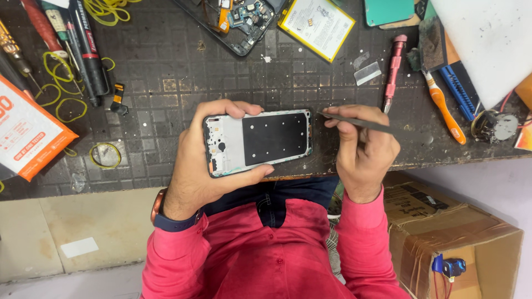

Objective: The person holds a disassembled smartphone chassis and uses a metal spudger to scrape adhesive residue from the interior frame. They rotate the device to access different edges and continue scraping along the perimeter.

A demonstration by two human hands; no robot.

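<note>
Red shirt sleeves fill the bottom of the view, and just above them both hands are at work over the near edge of the dark, gridded rubber work mat (166, 72). The left hand (197, 160) is wrapped fully around the bared phone mid-frame, a white-and-silver rectangular shell with a black square pad on its middle (258, 141), thumb along its near long edge, fingers curled over the far one, so it is held just off the mat. The right hand (363, 149) pinches a thin grey metal pry tool (368, 125), closed firmly on it, with the tip touching the mid-frame's right short edge.

By my reading this is the prying step: the blade is seated at the seam, and the next move calls for a shallow angle, light pressure and a steady left-hand hold so the tip does not slip.

Beyond the mid-frame lies an opened black phone body with exposed circuit board (238, 19), and right of that a flat yellow-rimmed battery pack (317, 25). Right of the mid-frame stands a pink screwdriver (392, 72) and an orange-handled brush (446, 113); left of it, yellow rubber bands (104, 155) and an orange-and-white box (27, 135). A brown cardboard carton (443, 221) sits below right.

Hard to tell: whether the tip has entered the seam or only rests on it. The phone body and the pens at top left are cut off by the frame, and the left palm hides the mid-frame's left end.
</note>
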